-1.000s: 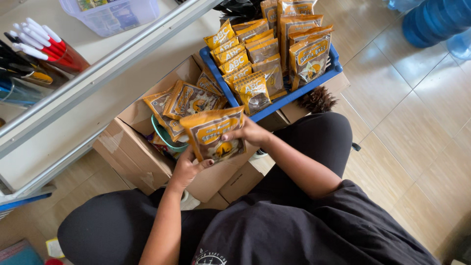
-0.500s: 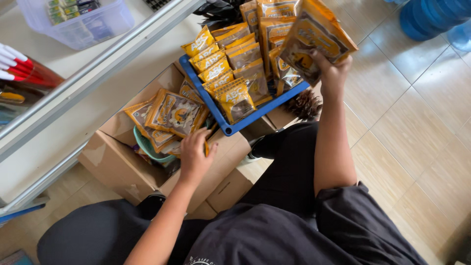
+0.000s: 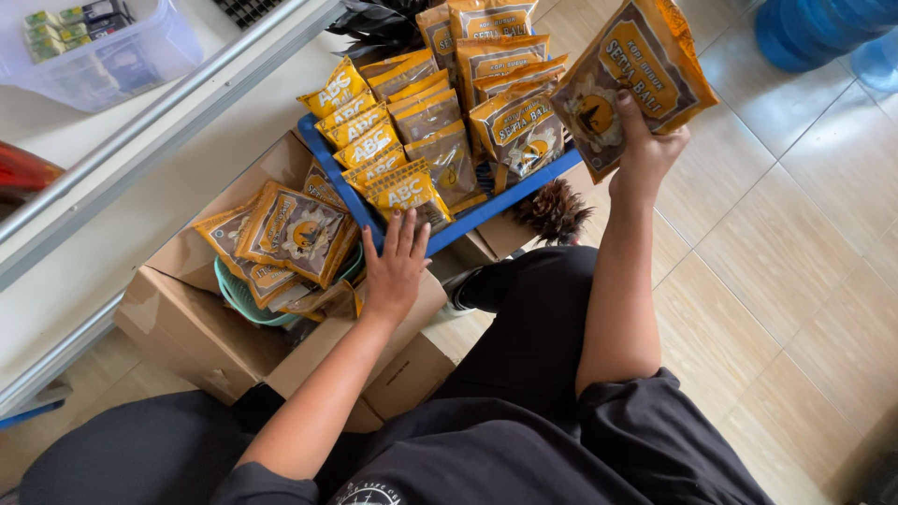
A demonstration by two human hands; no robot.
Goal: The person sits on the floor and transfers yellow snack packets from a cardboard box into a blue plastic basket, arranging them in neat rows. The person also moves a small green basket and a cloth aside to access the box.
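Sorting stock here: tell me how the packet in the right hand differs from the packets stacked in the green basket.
The raised packet is single, held up by the right hand beside the blue tray. The basket packets are several, lying overlapped in the green basket, unheld. Both are brown and yellow with a round emblem.

— What's getting lost for you? I'm seeing the clear plastic tub [image 3: 103, 51] running off the upper left of the frame.

— Same here. The blue water jugs [image 3: 823, 33] are being cut off at the upper right, and the packets are hiding most of the green basket [image 3: 245, 301] at centre left.
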